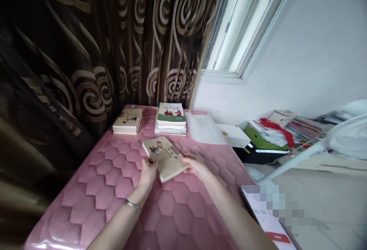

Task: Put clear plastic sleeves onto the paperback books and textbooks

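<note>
A cream-covered book (pixel 168 158) with small printed figures is held tilted just over the pink quilted surface. My left hand (pixel 148 169) grips its near left edge, thumb on top. On the opposite side, my right hand (pixel 195 166) pinches the book's right edge. Beyond it to the left lies a stack of similar cream books (pixel 127 121). Behind the held book is a taller stack of books (pixel 171 118), topped by a white and green cover. Both stacks stand apart from my hands.
Clear plastic sheets (pixel 205 127) lie right of the stacks on the pink padded table cover (pixel 97 192). A patterned curtain (pixel 137 43) hangs behind. At the right are a white box (pixel 233 135), a green and black bin (pixel 260 148) of papers, a white fan (pixel 348 131) and a phone-like screen (pixel 266 219).
</note>
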The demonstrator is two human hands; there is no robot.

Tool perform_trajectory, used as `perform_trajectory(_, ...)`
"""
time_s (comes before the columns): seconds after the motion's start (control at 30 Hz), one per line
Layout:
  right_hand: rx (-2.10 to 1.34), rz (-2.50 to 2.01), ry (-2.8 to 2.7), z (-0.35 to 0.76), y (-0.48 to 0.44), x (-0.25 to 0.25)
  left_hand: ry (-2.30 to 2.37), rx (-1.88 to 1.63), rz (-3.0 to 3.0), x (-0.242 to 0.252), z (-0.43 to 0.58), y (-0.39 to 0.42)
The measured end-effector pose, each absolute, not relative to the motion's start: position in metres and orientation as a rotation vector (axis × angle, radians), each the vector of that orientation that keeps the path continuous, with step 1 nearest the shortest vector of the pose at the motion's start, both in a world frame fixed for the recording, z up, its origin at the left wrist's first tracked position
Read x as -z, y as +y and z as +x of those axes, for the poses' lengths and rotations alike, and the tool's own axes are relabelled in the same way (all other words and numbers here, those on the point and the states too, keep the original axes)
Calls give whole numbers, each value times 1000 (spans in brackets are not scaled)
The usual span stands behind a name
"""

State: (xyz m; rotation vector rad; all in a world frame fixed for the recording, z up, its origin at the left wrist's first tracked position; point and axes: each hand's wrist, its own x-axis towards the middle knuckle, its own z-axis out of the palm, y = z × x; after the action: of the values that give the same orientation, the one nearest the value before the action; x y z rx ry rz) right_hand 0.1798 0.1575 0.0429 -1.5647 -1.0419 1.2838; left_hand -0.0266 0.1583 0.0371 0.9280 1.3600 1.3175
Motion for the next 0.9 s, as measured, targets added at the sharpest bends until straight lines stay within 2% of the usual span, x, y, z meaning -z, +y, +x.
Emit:
perform_trajectory(0.13, -1312, -1585, -1101, 171, 134, -34, 1419, -1195, 1181, -38, -56, 184)
perform_trajectory(0.33, -786, -1703, -1687, 161, 133, -37, 1529, -1030, 1493, -46, -64, 206)
perform_trajectory(0.5, -598, -1760, -1726, 157, 128, -35, 1599, -1002, 1718, -55, -67, 192)
perform_trajectory(0.67, -256, -1663, -1703, 153, 121, -32, 1374, -974, 2292, -55, -85, 165)
perform_trajectory(0.9, -74, -1378, -2030, 117, 108, -42, 1118, -862, 2463, -44, -88, 150)
